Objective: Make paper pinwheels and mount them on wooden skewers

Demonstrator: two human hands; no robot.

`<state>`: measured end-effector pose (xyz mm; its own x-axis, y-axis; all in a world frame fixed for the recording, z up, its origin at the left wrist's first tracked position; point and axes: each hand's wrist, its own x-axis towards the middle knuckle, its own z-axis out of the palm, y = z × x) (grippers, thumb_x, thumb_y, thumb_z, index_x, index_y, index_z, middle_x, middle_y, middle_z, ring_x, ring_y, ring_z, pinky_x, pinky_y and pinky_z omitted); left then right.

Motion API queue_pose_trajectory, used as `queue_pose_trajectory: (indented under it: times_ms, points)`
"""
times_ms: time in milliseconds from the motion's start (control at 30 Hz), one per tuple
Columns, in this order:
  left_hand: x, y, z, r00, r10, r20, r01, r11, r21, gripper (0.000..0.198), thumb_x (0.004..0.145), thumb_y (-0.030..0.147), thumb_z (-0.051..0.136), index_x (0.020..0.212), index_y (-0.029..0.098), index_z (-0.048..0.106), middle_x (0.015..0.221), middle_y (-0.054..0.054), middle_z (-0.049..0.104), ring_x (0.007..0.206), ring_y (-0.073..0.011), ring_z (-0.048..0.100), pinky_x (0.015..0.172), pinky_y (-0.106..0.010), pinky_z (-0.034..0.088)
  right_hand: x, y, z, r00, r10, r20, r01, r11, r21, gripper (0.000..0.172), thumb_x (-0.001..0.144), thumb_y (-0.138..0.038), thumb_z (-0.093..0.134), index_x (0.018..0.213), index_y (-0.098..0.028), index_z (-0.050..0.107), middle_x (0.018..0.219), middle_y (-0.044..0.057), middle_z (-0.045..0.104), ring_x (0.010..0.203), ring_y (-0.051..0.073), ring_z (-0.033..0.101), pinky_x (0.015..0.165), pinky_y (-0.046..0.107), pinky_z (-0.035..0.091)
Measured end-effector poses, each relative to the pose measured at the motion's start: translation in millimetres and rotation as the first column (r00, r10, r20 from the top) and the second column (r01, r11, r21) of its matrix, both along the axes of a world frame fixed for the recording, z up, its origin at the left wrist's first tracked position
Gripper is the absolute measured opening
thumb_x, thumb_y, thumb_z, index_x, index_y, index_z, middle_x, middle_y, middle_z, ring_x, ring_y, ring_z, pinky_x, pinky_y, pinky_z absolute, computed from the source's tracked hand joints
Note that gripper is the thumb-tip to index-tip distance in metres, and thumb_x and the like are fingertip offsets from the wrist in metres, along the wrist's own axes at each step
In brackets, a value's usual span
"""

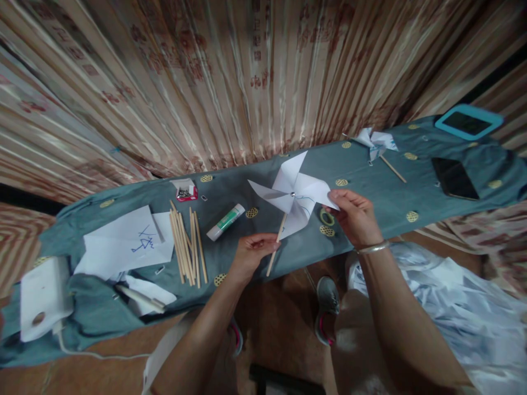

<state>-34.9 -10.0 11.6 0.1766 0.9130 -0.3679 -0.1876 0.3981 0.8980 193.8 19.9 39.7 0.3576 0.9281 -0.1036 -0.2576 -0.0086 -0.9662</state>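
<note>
A white paper pinwheel [293, 193] on a thin wooden stick [275, 246] is held up over the blue-grey cloth-covered table [230, 192]. My left hand [252, 251] is closed on the stick, pinching it partway down. My right hand [354, 215] pinches the tip of the pinwheel's right-hand blade. A silver pin marks the pinwheel's middle.
On the table lie a bundle of wooden sticks [187, 246], a glue stick [225, 221], a small box of pins [186, 190], loose white paper sheets [127, 241], a second pinwheel [379, 145], a black phone [455, 178] and a teal-cased tablet [468, 122]. A curtain hangs behind.
</note>
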Motion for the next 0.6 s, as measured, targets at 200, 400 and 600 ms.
queue_pose_trajectory:
  times_ms: [200, 400, 600]
  points:
    - [1, 0, 0.7, 1.000, 0.011, 0.011, -0.011, 1.000, -0.015, 0.029, 0.046, 0.031, 0.087, 0.070, 0.019, 0.077, 0.069, -0.003, 0.074, 0.065, -0.0151, 0.065, 0.070, -0.026, 0.050, 0, -1, 1.4, 0.993, 0.069, -0.098, -0.074, 0.996, -0.051, 0.028, 0.056, -0.038, 0.084, 0.073, -0.023, 0.069, 0.070, -0.002, 0.068, 0.061, 0.012, 0.065, 0.053, 0.021, 0.053]
    - [3, 0, -0.2, 0.997, 0.053, 0.050, -0.053, 0.998, -0.018, 0.029, 0.043, 0.029, 0.087, 0.068, 0.019, 0.076, 0.068, -0.003, 0.074, 0.064, -0.0144, 0.064, 0.070, -0.027, 0.050, -8, -4, 2.6, 0.939, 0.217, -0.266, -0.240, 0.969, -0.058, 0.037, 0.054, -0.047, 0.086, 0.073, -0.021, 0.068, 0.078, 0.003, 0.075, 0.069, 0.015, 0.071, 0.059, 0.021, 0.058]
    - [5, -1, 1.3, 0.998, 0.037, 0.059, -0.036, 0.999, -0.018, 0.029, 0.044, 0.029, 0.087, 0.069, 0.019, 0.076, 0.069, -0.003, 0.074, 0.065, -0.0138, 0.064, 0.071, -0.027, 0.050, -19, -5, 4.0, 0.936, 0.245, -0.254, -0.271, 0.960, -0.074, 0.037, 0.046, -0.034, 0.091, 0.074, -0.020, 0.072, 0.066, -0.001, 0.073, 0.056, 0.011, 0.068, 0.053, 0.016, 0.058]
